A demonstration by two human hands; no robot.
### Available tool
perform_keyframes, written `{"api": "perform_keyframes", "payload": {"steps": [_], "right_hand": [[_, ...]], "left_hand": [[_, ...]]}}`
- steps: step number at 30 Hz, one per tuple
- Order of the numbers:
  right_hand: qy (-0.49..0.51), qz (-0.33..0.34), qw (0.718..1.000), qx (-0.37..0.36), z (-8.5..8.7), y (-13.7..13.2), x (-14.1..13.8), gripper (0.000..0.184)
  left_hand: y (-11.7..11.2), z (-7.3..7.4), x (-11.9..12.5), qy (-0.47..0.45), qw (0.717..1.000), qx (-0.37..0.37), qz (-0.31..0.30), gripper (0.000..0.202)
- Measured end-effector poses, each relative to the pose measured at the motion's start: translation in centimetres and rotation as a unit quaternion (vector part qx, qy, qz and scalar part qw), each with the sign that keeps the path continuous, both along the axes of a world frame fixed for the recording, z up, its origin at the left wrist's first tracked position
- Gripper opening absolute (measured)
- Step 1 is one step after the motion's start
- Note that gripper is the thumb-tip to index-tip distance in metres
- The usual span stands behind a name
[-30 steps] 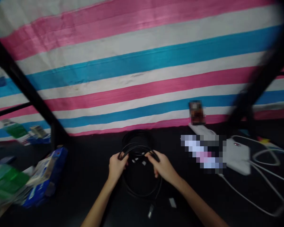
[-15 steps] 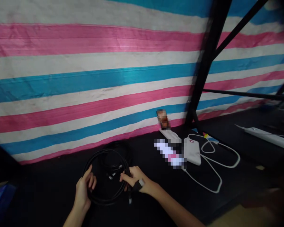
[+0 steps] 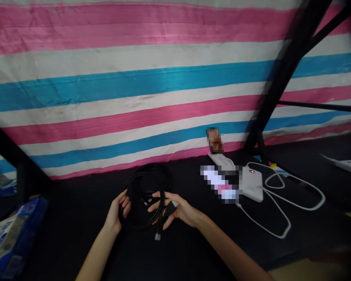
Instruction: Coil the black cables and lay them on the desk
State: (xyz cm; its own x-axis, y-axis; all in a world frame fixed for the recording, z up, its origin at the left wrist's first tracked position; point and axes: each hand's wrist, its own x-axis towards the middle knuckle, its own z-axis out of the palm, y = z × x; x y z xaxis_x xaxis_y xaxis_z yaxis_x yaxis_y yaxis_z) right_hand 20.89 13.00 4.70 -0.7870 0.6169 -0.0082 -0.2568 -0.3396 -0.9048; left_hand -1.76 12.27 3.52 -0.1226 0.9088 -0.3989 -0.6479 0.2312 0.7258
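Between my hands is a coiled black cable [image 3: 139, 227], held upright as a loop just above the black tabletop. My left hand [image 3: 118, 212] has its fingers curled round the coil's left side. At the right side, my right hand [image 3: 183, 208] grips the loop with its fingers partly spread around the strands. Two cable ends with pale-tipped plugs show by the right hand: one plug [image 3: 157, 236] hangs below the fingers, the other lies across the palm. Behind the held loop, a second coiled black cable [image 3: 160, 169] rests on the table, partly hidden.
Right of my hands lie a lit, blurred phone [image 3: 219, 185], a white power bank [image 3: 253, 183] and white cords [image 3: 307, 207]. Blue packages [image 3: 20, 238] sit at the left. Black metal frame posts [image 3: 276, 86] stand before a striped sheet [image 3: 134, 89].
The view has shifted, bringing the blue packages further in at left. My right hand's fingers have spread from a tight pinch, and the loop remains between both hands.
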Motion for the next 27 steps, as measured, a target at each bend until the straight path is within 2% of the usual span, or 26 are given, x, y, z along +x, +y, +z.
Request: {"api": "perform_keyframes", "payload": {"steps": [6, 11, 17, 21, 24, 27], "right_hand": [[0.021, -0.005, 0.998, -0.055, 0.3, 0.0, 0.0, 0.058], [0.018, -0.073, 0.994, -0.074, 0.7, 0.1, 0.0, 0.062], [-0.011, -0.161, 0.985, -0.053, 0.7, 0.3, 0.2, 0.058], [-0.049, -0.235, 0.970, -0.037, 0.2, 0.7, 0.0, 0.057], [-0.057, -0.245, 0.968, -0.028, -0.3, 0.9, -0.5, 0.059], [-0.053, -0.251, 0.967, -0.010, -1.0, 1.1, -1.0, 0.052]], "left_hand": [[-0.2, 0.5, -0.1, 0.021, 1.000, 0.010, -0.019, 0.035], [-0.5, 0.8, 0.4, 0.082, 0.995, 0.042, -0.045, 0.022], [-1.0, -0.1, 1.7, 0.195, 0.974, 0.078, -0.079, 0.033], [-1.1, -0.3, 2.4, 0.226, 0.961, 0.104, -0.124, 0.041], [-0.8, -0.5, 2.7, 0.232, 0.958, 0.132, -0.107, 0.048], [-0.3, -0.9, 2.7, 0.239, 0.957, 0.148, -0.075, 0.054]]}}
